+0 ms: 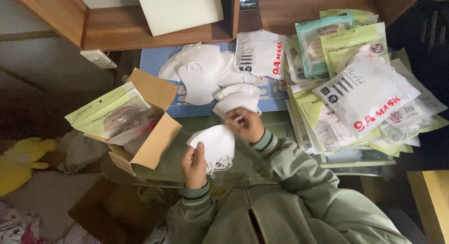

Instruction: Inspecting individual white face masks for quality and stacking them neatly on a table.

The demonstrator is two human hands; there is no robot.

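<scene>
Both hands sit low centre in my view. Left hand (pixel 194 165) at about 7 o'clock from centre, grip closed on the lower edge of a folded white face mask (pixel 216 142), thumb lying across its face. Loose ear loops (pixel 220 165) hang just right of that hand. Right hand (pixel 245 123) at 1 o'clock from the mask, fingers pinched on its upper edge, so the mask is held in the air between the two hands, above the counter (pixel 196 120).

At 12 o'clock from the hands I see a loose pile of white masks (pixel 206 71) lying on a pale blue mat (pixel 273 101). A smaller stack of folded masks (pixel 236 98) lies just above the right hand; whether it touches the fingers I cannot tell.

At 9 o'clock an open cardboard box (pixel 152 141) holds a yellow-green packet (pixel 105 110). At 2 to 3 o'clock a heap of sealed mask packets (pixel 365 92), white and yellow-green, spreads overlapping. Grey-green jacket sleeves (pixel 299 164) with striped cuffs fill 6 o'clock.
</scene>
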